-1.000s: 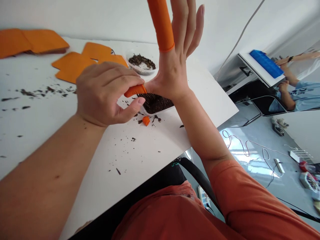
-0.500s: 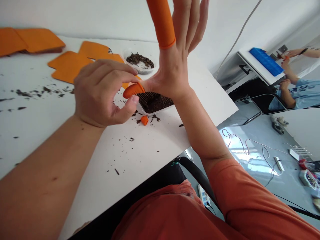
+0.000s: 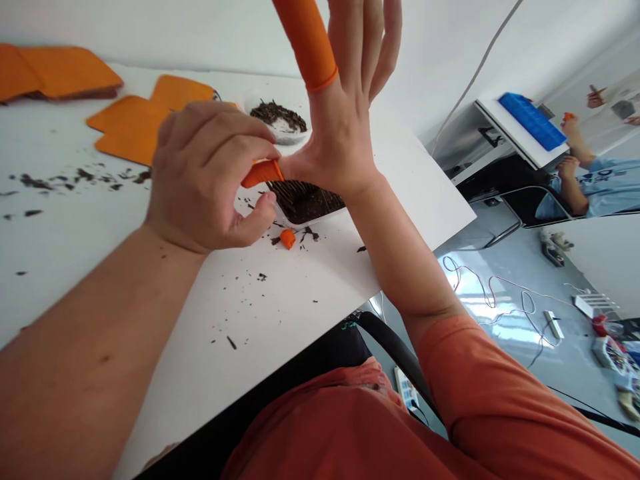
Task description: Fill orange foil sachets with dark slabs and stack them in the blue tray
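Orange rubber finger cots cover the index finger and thumb of my right hand (image 3: 343, 143). That hand is raised with its fingers spread, and its palm holds nothing. The cot on the index finger (image 3: 307, 43) runs past the top edge of view. My left hand (image 3: 205, 177) curls its fingers round the cot on my right thumb (image 3: 261, 174), with the fingertips near its rim and the left thumb a little below. Another small orange finger cot (image 3: 287, 239) lies crumpled on the table. Behind my hands, a clear plastic tub (image 3: 293, 225) holds dark brown sticks or stems.
A round clear bowl (image 3: 290, 139) with brown bits stands farther back on the white table (image 3: 300, 320). Orange cards (image 3: 127, 133) lie at the left, beside a stack (image 3: 75, 70). Dark scraps are scattered about. Across the room, a person in light blue (image 3: 600, 187) sits near a blue box (image 3: 533, 120).
My left fingers have closed further over the cot on my right thumb, while the left thumb sits lower, apart from it. The view has shifted slightly.
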Demonstrator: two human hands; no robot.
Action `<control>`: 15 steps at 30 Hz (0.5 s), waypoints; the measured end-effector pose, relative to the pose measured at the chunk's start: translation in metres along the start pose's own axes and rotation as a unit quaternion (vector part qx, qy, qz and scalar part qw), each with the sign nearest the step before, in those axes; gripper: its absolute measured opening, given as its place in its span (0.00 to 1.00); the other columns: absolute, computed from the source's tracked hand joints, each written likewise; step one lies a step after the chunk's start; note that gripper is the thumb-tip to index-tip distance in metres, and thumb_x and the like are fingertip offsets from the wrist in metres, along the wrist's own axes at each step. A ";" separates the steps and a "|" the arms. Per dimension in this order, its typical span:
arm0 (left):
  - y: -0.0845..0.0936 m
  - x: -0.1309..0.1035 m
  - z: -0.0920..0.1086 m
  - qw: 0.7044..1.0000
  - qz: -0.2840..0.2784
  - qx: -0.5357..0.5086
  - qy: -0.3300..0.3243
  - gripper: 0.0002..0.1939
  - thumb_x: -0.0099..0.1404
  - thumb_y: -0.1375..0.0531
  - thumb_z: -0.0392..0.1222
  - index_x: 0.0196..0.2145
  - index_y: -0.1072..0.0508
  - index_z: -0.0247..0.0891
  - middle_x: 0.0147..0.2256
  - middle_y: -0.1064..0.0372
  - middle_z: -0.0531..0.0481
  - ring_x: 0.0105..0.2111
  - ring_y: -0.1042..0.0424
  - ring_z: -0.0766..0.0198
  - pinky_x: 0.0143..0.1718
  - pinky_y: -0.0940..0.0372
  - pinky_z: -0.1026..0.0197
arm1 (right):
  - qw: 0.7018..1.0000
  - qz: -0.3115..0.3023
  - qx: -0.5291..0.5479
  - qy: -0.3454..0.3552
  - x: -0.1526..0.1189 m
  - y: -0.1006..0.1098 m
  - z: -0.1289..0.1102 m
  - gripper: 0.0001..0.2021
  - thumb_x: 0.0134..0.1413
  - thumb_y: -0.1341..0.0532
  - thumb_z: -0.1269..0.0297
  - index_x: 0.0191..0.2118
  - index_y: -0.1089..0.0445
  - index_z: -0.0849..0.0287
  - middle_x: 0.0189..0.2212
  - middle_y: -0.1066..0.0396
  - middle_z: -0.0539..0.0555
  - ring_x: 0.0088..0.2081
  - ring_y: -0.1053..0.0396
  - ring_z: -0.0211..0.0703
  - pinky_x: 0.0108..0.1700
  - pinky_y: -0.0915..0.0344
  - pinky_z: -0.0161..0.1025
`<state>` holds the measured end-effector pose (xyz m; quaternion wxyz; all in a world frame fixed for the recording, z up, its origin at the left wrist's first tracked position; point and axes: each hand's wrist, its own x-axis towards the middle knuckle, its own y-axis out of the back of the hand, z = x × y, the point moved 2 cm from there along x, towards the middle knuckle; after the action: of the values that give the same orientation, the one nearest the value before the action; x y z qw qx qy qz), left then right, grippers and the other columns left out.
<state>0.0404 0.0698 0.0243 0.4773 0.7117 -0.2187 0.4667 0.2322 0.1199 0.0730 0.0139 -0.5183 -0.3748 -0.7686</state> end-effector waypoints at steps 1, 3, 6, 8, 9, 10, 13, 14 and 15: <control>0.000 0.001 0.002 1.000 -0.010 0.007 0.000 0.38 0.54 0.37 0.50 0.63 0.33 0.47 0.57 0.28 0.50 0.59 0.28 0.41 0.55 0.33 0.38 | 1.000 0.009 -0.004 -0.001 -0.001 0.000 0.000 0.57 0.58 0.73 0.24 0.66 0.36 0.68 0.73 0.42 0.64 0.78 0.52 0.68 0.77 0.80 0.63; 0.000 0.003 0.006 0.999 -0.018 0.032 -0.004 0.40 0.53 0.38 0.49 0.64 0.34 0.44 0.58 0.28 0.48 0.57 0.27 0.41 0.52 0.32 0.39 | 1.000 0.014 0.003 -0.011 0.000 -0.002 -0.002 0.59 0.56 0.74 0.22 0.66 0.39 0.70 0.73 0.43 0.65 0.78 0.53 0.69 0.77 0.82 0.63; 0.000 0.001 0.005 0.998 -0.028 0.048 -0.010 0.38 0.54 0.38 0.50 0.63 0.34 0.42 0.58 0.27 0.48 0.55 0.25 0.41 0.50 0.31 0.41 | 1.000 0.004 0.014 -0.015 0.001 -0.004 -0.010 0.62 0.52 0.74 0.19 0.66 0.39 0.68 0.73 0.44 0.65 0.77 0.51 0.70 0.76 0.82 0.65; -0.002 -0.002 0.000 0.999 -0.036 0.030 -0.009 0.38 0.55 0.36 0.52 0.63 0.34 0.42 0.58 0.28 0.48 0.56 0.26 0.41 0.53 0.32 0.41 | 1.000 0.000 0.007 -0.012 0.002 -0.002 -0.014 0.61 0.54 0.75 0.20 0.66 0.37 0.68 0.72 0.42 0.65 0.77 0.49 0.71 0.76 0.80 0.67; -0.002 -0.004 -0.003 0.999 -0.034 0.021 -0.006 0.38 0.56 0.35 0.54 0.63 0.35 0.42 0.58 0.29 0.48 0.56 0.26 0.42 0.54 0.32 0.40 | 1.000 0.006 0.003 -0.010 0.002 -0.002 -0.013 0.60 0.55 0.75 0.22 0.65 0.35 0.68 0.72 0.41 0.65 0.76 0.47 0.71 0.76 0.79 0.67; -0.002 -0.007 -0.007 0.999 -0.031 0.013 -0.002 0.39 0.56 0.34 0.55 0.63 0.35 0.42 0.58 0.29 0.48 0.56 0.26 0.42 0.54 0.33 0.40 | 1.000 0.012 0.000 -0.009 0.003 -0.003 -0.011 0.59 0.56 0.75 0.23 0.65 0.34 0.69 0.71 0.40 0.64 0.75 0.46 0.70 0.76 0.78 0.66; -0.004 -0.013 -0.016 0.999 -0.036 -0.001 -0.008 0.42 0.57 0.32 0.61 0.63 0.36 0.41 0.57 0.29 0.47 0.57 0.26 0.40 0.54 0.33 0.38 | 0.999 0.039 -0.002 -0.012 0.003 -0.008 0.003 0.58 0.59 0.77 0.28 0.64 0.32 0.71 0.69 0.36 0.63 0.74 0.43 0.66 0.77 0.72 0.65; -0.005 -0.015 -0.018 0.999 -0.041 -0.004 -0.009 0.43 0.56 0.31 0.62 0.63 0.37 0.41 0.57 0.30 0.47 0.57 0.26 0.39 0.54 0.33 0.37 | 0.999 0.044 0.006 -0.021 0.004 -0.010 0.008 0.56 0.61 0.76 0.30 0.63 0.32 0.71 0.69 0.35 0.61 0.75 0.46 0.66 0.77 0.70 0.65; -0.006 -0.016 -0.020 0.999 -0.044 -0.005 -0.006 0.44 0.56 0.31 0.64 0.63 0.37 0.41 0.57 0.30 0.46 0.57 0.26 0.39 0.54 0.33 0.36 | 0.998 0.045 0.018 -0.034 0.005 -0.012 0.012 0.54 0.63 0.76 0.32 0.63 0.32 0.70 0.69 0.35 0.60 0.77 0.51 0.65 0.77 0.67 0.65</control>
<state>0.0285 0.0881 0.0094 0.4999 0.7209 -0.1922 0.4398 0.2349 0.1371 0.0725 0.0447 -0.5601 -0.3650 -0.7423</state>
